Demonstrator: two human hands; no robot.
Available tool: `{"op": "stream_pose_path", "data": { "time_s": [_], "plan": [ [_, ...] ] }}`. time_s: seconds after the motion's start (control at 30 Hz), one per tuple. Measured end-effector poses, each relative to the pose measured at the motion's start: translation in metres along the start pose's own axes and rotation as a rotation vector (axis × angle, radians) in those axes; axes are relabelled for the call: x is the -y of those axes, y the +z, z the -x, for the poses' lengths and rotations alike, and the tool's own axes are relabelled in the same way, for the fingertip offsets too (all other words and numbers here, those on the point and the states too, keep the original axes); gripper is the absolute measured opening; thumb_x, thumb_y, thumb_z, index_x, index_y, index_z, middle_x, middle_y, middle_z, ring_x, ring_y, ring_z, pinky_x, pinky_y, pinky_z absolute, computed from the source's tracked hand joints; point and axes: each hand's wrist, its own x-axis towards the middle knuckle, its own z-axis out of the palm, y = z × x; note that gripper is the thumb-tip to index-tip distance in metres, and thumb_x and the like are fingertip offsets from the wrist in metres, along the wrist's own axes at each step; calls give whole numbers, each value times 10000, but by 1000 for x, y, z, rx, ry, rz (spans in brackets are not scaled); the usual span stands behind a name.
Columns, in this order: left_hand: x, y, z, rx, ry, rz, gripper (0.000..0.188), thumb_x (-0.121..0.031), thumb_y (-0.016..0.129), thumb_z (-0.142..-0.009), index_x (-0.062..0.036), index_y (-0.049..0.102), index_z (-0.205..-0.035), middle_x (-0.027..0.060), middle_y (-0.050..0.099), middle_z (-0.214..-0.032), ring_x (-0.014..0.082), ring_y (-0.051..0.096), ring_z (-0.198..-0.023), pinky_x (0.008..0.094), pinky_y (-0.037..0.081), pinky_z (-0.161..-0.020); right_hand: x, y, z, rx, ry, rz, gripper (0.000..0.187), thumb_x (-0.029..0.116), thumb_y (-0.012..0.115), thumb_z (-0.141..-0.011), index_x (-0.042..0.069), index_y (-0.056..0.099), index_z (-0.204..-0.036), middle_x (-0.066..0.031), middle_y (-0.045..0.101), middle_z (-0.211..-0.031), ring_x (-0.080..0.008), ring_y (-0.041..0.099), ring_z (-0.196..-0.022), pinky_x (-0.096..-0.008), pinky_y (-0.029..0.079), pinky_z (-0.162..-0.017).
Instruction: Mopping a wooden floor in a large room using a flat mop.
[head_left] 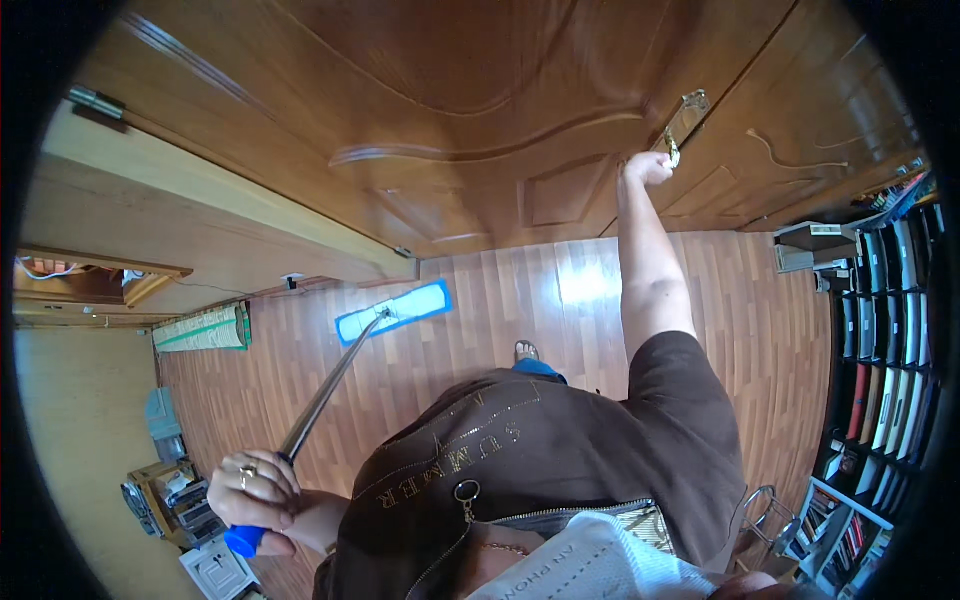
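Observation:
My left hand [254, 500] is wrapped round the handle of a flat mop, just above its blue end grip [242, 541]. The mop's metal pole [335, 380] slants away to a wide white mop head [393, 311] with a blue border, lying flat on the floor. With my arm stretched forward, my right hand [650, 168] is closed on a gold-coloured door handle [672, 146]. That handle sits on a brown panelled wooden door [480, 110], which looks closed. The fingers of the right hand are partly hidden.
Wood-plank flooring [480, 290] runs below the doors. Black shelves of binders [885, 330] line the right side, with a metal-framed chair or stool [770, 515] near them. On the left are a rolled mat [200, 328], a wooden box of items [170, 500] and a door frame [230, 200].

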Motion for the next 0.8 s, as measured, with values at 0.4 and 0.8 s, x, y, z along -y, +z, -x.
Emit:
{"op": "stream_pose_path", "data": {
  "time_s": [0.4, 0.8],
  "plan": [
    [2, 26, 13, -113, 11, -113, 336, -282, 838, -698, -37, 613, -747, 43, 553, -538, 164, 531, -423, 291, 477, -460, 6, -33, -40, 1009, 566, -159, 632, 662, 338, -906, 132, 437, -1237, -154, 542, -1218, -377, 589, -969, -639, 464, -674],
    [79, 58, -11, -187, -466, -332, 292, -107, 862, -608, -50, 674, -824, 48, 656, -747, 136, 617, -672, 279, 489, -618, 62, -148, 7, 1260, -200, -404, 430, 410, 507, -936, 44, 485, -1160, -71, 594, -984, -144, 543, -847, -295, 461, -720]
  ]
}}
